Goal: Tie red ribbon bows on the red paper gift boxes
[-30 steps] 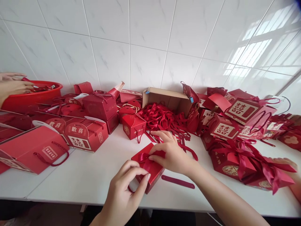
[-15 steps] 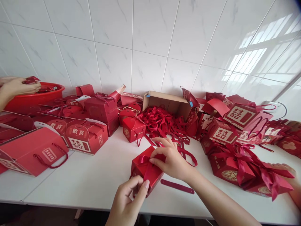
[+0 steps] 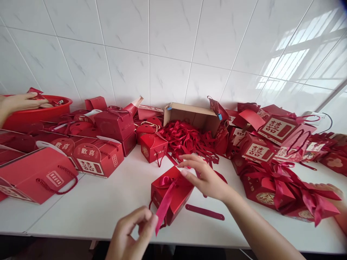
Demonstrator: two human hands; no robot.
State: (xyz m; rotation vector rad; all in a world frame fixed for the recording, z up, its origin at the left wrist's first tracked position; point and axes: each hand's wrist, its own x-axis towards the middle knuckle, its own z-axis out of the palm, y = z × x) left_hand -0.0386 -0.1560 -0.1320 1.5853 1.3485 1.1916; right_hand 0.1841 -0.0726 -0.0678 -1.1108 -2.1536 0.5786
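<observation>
A red gift box (image 3: 173, 202) stands on the white table in front of me, with a ribbon bow (image 3: 166, 181) on its top. One long ribbon tail (image 3: 165, 206) stretches from the bow toward me, and my left hand (image 3: 135, 227) pinches it near its end between thumb and forefinger. At the box's right upper edge is my right hand (image 3: 204, 178), its fingers spread; any hold on ribbon there is hard to make out. A flat dark red strip (image 3: 205, 212) lies just right of the box.
Behind the box, a cardboard carton (image 3: 193, 112) lies on its side, spilling red ribbons (image 3: 187, 139). Red boxes (image 3: 99, 159) crowd the left and right (image 3: 267, 193). Another person's hands (image 3: 24, 103) are over a red basin (image 3: 58, 107); a hand (image 3: 332, 193) shows far right.
My left hand has moved down and left, drawing the ribbon tail out past the box edge. My right hand has shifted slightly right, its fingers less closed over the box top.
</observation>
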